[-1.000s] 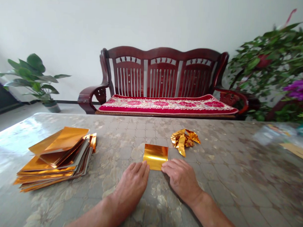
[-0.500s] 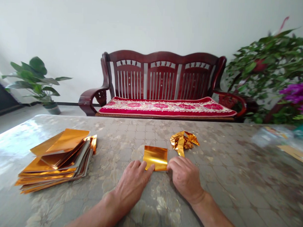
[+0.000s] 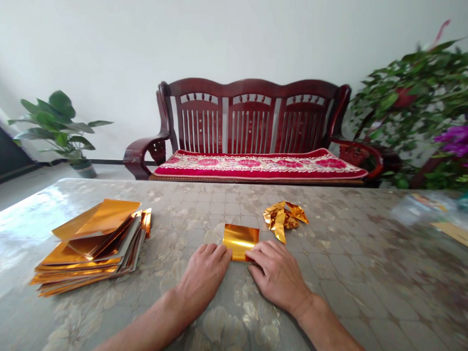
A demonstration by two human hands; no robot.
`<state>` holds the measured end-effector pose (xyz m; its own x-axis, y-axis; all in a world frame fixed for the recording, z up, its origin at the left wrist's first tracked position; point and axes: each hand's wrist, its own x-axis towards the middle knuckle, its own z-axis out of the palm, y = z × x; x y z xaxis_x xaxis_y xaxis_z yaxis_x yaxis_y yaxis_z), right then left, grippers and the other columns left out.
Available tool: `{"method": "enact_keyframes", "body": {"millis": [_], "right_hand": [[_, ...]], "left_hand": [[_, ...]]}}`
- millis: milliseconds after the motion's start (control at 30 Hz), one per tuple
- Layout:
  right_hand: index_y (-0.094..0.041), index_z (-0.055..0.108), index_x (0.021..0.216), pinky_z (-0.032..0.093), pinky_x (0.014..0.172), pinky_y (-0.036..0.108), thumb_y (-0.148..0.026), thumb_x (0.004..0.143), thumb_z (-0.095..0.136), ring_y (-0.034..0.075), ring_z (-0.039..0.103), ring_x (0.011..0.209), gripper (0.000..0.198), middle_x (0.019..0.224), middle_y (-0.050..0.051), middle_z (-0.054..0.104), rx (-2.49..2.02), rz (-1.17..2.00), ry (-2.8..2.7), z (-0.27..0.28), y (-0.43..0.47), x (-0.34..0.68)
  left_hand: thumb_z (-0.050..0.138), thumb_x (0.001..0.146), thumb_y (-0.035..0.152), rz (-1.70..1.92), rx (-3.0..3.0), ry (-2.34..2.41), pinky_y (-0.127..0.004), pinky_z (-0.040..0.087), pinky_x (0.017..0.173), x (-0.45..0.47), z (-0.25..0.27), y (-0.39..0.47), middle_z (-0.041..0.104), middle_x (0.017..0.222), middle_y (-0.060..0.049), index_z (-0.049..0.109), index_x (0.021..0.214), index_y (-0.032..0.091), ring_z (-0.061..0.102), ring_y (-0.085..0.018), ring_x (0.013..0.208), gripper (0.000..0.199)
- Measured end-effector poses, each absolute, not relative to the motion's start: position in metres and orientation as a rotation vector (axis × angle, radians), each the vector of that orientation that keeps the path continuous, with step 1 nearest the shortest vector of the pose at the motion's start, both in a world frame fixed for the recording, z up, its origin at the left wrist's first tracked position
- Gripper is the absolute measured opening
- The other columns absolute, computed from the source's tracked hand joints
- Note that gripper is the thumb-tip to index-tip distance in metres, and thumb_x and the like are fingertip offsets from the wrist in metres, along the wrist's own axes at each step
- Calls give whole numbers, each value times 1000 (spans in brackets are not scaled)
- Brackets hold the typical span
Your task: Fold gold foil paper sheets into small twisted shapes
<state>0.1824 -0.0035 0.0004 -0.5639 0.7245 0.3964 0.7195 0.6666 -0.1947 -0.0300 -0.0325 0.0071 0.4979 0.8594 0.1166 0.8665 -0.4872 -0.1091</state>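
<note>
Gold foil sheet [image 3: 241,238] at frame centre. Versus half a second ago: right hand [image 3: 279,275] fingertips now over its lower-right corner, left hand [image 3: 204,270] thumb back at lower-left (can't tell if either pinches).

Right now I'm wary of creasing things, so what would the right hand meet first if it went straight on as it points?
The gold sheet: the right hand seems to touch its near right corner, though exact depth is unclear from this view.
</note>
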Motion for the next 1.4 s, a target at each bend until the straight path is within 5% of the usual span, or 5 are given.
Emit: {"method": "enact_keyframes", "body": {"millis": [267,467,900,1233,1400], "right_hand": [[-22,67,88,39,77,32,-22,89,65,19,54,85,2,86,3,63,-1138,-159,-2470,-1,-3,176],[-21,63,77,37,72,31,-20,95,56,18,54,79,19,77,2,61,-1165,-251,-2416,-9,0,174],[-21,65,83,47,71,27,-22,95,51,16,61,76,19,78,2,65,-989,237,-1965,-5,-1,172],[-18,70,81,48,57,24,-41,97,44,16,61,62,39,66,1,66,-909,987,-1756,13,-20,164],[-23,63,120,54,77,32,-32,90,59,22,65,95,32,106,8,70,-848,527,-1782,13,-17,162]], "left_hand": [[53,93,15,-61,-2610,-1396,-38,48,76,-28,15,-23,63,89,-5,60,94,17,60,-24,83,7],[48,95,15,-257,-2613,-1429,-33,46,75,-36,8,-16,66,83,-5,63,87,18,62,-21,80,18],[62,81,29,-1671,-2540,-2211,-25,44,70,-43,13,-14,69,71,1,69,76,18,62,-16,72,14],[75,76,40,-2574,-2662,-2142,-21,37,65,-49,39,-3,57,72,4,57,117,15,52,-10,66,52],[81,71,39,-2291,-3489,-2166,-23,39,70,-51,49,9,58,79,2,52,130,19,56,-11,72,69]]}}
